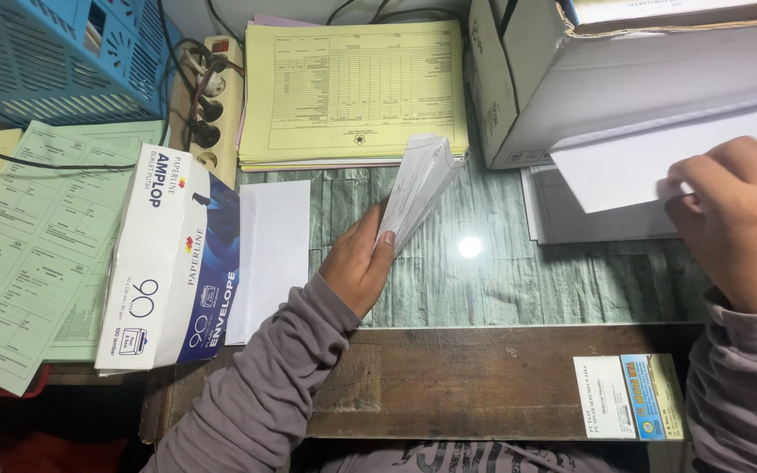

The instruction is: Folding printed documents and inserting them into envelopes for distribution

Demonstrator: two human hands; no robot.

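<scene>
While the left hand [363, 261] grips 1 slim stack of folded white papers [420, 182] upright above the green-patterned desk top [484, 280], the right hand [739, 223] pinches the corner of 1 white sheet [633, 162] lying on the pile beside the grey cardboard box [624, 79]. Lifting that single sheet cleanly likely calls for a light thumb-and-finger nip at its edge. Both grey-sleeved forearms reach forward, the left wrist cocked upward, the right hand curled knuckles-up.

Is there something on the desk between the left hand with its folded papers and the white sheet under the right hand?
Nothing visible: between the left hand with the folded papers and the white sheet under the right hand lies only bare desk.
</scene>
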